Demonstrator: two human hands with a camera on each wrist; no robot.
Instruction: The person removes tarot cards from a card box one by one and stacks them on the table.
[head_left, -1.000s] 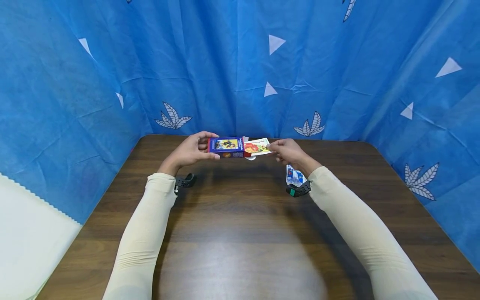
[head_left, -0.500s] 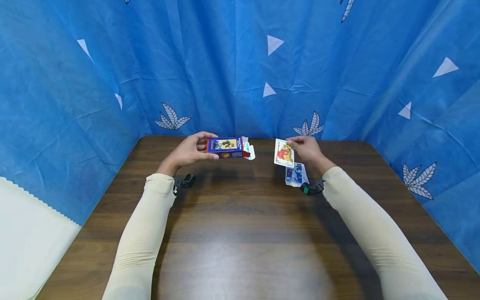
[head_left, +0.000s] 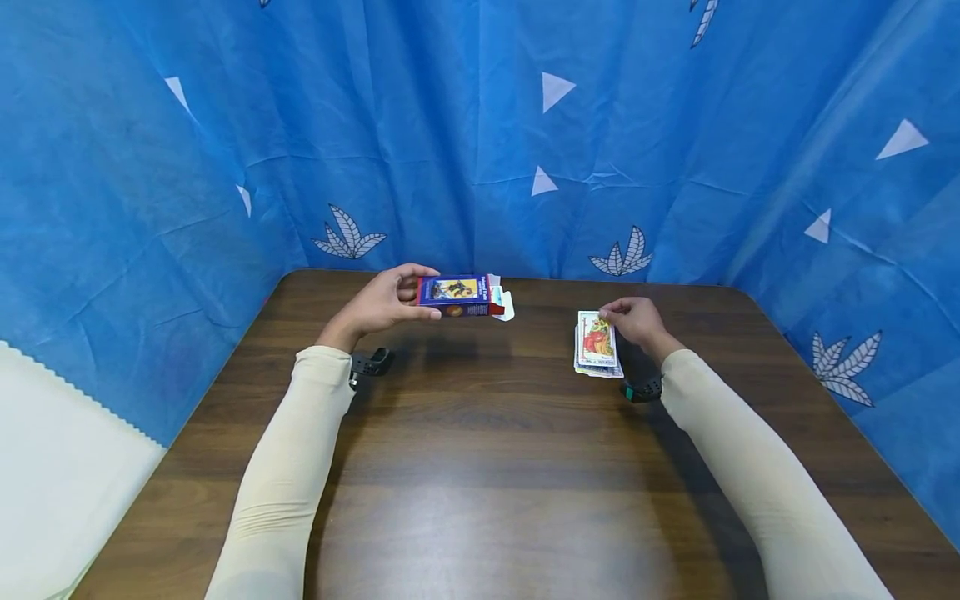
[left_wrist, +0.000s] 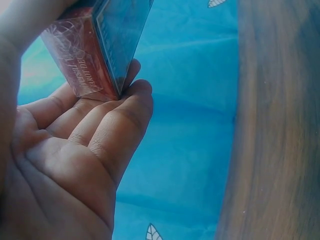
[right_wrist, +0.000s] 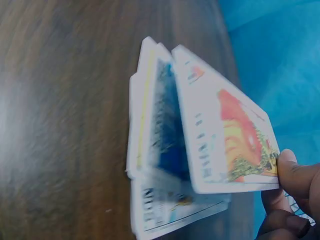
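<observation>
My left hand [head_left: 378, 302] grips the closed end of a blue and red tarot card box [head_left: 453, 295], thumb along the near side and fingers at the far side. The flap [head_left: 507, 306] at the box's right end hangs open. In the left wrist view the red end of the box [left_wrist: 80, 65] shows printed lettering. My right hand [head_left: 636, 320] pinches a tarot card [right_wrist: 235, 135] with a red and yellow picture by one edge. That card is tilted just above a loose pile of cards [right_wrist: 150, 130] on the table, overlapping most of the pile in the head view.
The dark wooden table [head_left: 465, 450] stretches toward me. A blue curtain [head_left: 420, 125] with white triangles and leaf prints hangs along its back and sides. White cloth [head_left: 67, 483] shows at the far left. Each wrist carries a black strap [head_left: 371, 362].
My right hand has drawn the card out of the box, turned it, and carried it right and down over the pile. The left hand and box stay nearly still.
</observation>
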